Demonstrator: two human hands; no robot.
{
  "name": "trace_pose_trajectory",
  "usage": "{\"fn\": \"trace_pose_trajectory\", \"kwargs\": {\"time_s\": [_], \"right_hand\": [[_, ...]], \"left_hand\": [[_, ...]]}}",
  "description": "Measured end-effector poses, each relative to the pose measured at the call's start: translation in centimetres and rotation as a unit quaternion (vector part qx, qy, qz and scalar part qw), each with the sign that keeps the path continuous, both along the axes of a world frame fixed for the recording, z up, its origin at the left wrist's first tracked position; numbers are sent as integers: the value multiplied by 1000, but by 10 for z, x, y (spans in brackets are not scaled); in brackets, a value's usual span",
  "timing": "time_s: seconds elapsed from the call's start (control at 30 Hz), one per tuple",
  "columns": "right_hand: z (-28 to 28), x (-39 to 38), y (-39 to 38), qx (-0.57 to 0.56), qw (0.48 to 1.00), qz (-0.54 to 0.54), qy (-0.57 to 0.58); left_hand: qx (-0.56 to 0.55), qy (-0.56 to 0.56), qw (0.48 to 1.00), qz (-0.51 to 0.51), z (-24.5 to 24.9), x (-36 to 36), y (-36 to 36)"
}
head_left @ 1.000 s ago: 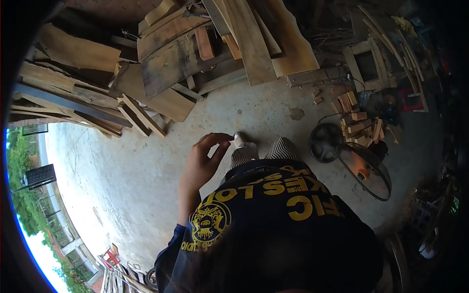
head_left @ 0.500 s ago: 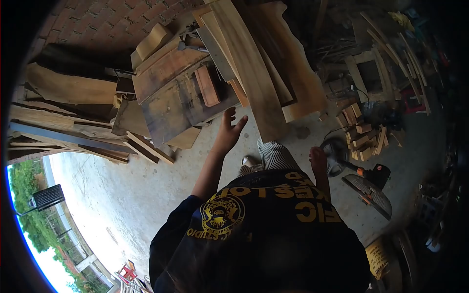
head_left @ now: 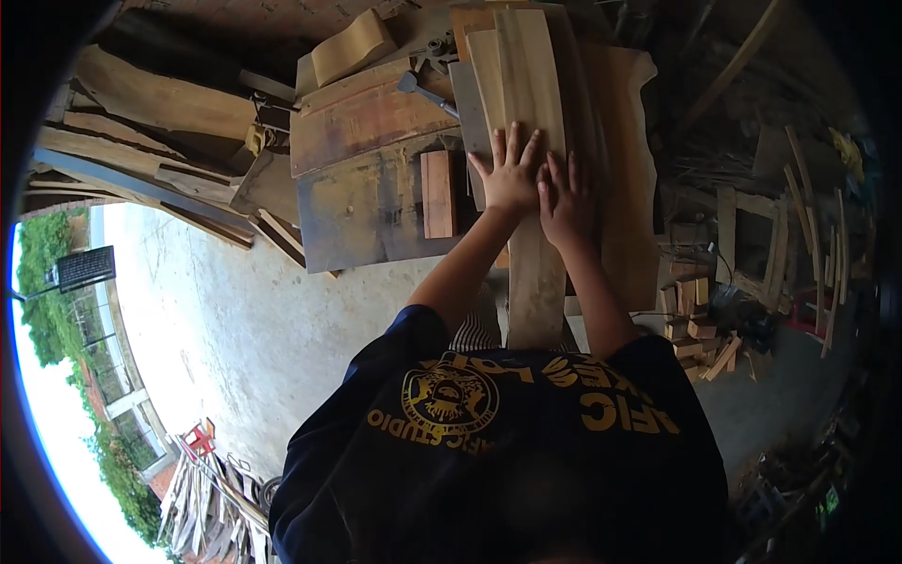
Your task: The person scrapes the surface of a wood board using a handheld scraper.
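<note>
A long wooden plank [head_left: 534,89] runs from the far end of the workbench back toward my waist. My left hand [head_left: 513,177] lies flat on it with fingers spread. Beside it, touching or nearly so, my right hand [head_left: 567,202] also rests palm down, fingers extended and slightly bent, near the plank's right edge. Under and beside this plank are other boards, including a wide one with a wavy edge [head_left: 625,169]. A reddish wooden block [head_left: 438,195] lies left of my left hand. Farther up is a tool with a wide head and grey handle [head_left: 427,94].
The stained bench top [head_left: 366,207] extends left of the plank. Long boards [head_left: 150,169] are stacked at the far left. Cut wood blocks [head_left: 693,324] are piled on the floor at right, near a wooden frame [head_left: 752,240]. Scrap wood [head_left: 211,512] lies at lower left.
Both hands have gone from hanging in the air to lying on the plank. The view has shifted, and the plank now points straight at me. The fan at right has left the view.
</note>
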State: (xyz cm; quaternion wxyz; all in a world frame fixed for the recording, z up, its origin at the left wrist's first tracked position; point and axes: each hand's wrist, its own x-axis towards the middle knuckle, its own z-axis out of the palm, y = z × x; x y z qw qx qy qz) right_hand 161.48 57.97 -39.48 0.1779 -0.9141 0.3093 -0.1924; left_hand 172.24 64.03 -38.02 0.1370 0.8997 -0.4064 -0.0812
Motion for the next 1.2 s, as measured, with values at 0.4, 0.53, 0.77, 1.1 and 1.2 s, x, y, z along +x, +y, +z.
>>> {"fn": "trace_pose_trajectory", "kwargs": {"time_s": [0.4,0.53,0.77,1.1,1.2], "right_hand": [[10,5,1,-33,999,5,21],[4,4,0,5,1000,4,-2],[10,4,2,14,1000,11,10],[-9,15,-1,62,996,-32,-48],[2,23,32,-55,980,-157,107]], "left_hand": [[-96,58,994,-6,-1,3,5],[-91,50,994,-45,6,5,11],[-138,10,961,-238,-19,6,100],[-267,157,950,45,-27,44,160],[-155,87,984,18,-43,102,127]]}}
